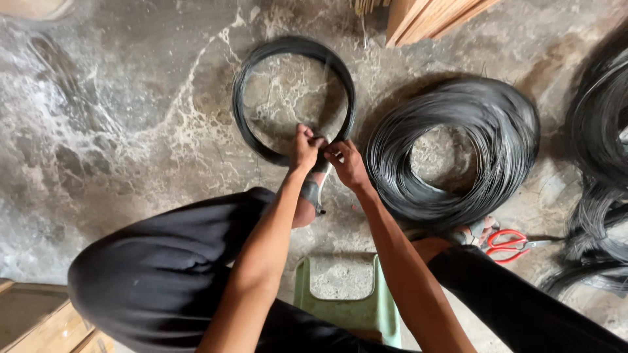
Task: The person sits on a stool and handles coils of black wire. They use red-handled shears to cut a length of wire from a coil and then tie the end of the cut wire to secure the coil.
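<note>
Fingers of left hand (pixel 305 148) and right hand (pixel 347 165) pinch small wire coil (pixel 294 98); bigger coil (pixel 453 150), red scissors (pixel 507 245) beside, green stool (pixel 353 307) below.

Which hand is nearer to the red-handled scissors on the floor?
Right. The right hand grips the small wire ring, on the side toward the scissors; the left hand is farther away.
</note>
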